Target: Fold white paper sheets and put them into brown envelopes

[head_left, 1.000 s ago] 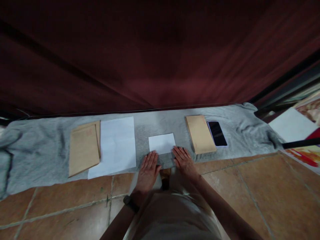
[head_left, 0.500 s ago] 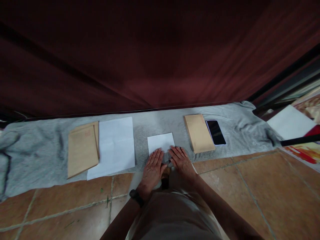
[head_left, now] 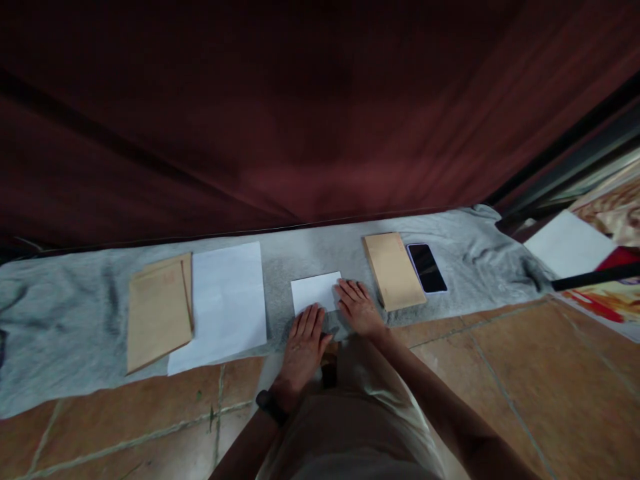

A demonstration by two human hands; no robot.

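Observation:
A small white sheet of paper (head_left: 315, 291), looking folded, lies on a grey cloth (head_left: 280, 260) in front of me. My left hand (head_left: 304, 343) rests flat with its fingertips on the paper's near edge, fingers stretched out. Over the paper's right side lies my right hand (head_left: 359, 307), its fingers extended and nothing gripped. To the right is a stack of brown envelopes (head_left: 395, 270). At the left, a larger white sheet (head_left: 230, 300) lies partly under more brown envelopes (head_left: 159, 313).
A phone (head_left: 427, 268) with a dark screen lies right of the envelope stack. Dark red fabric (head_left: 320, 133) hangs along the cloth's far side. Farther right, another white sheet (head_left: 571, 243) lies beside a dark bar (head_left: 595, 277). Tiled floor (head_left: 465, 380) shows below.
My right hand has slid up along the right side of the small paper, uncovering more of its near part. My left hand stays at the near edge. The view has shifted slightly.

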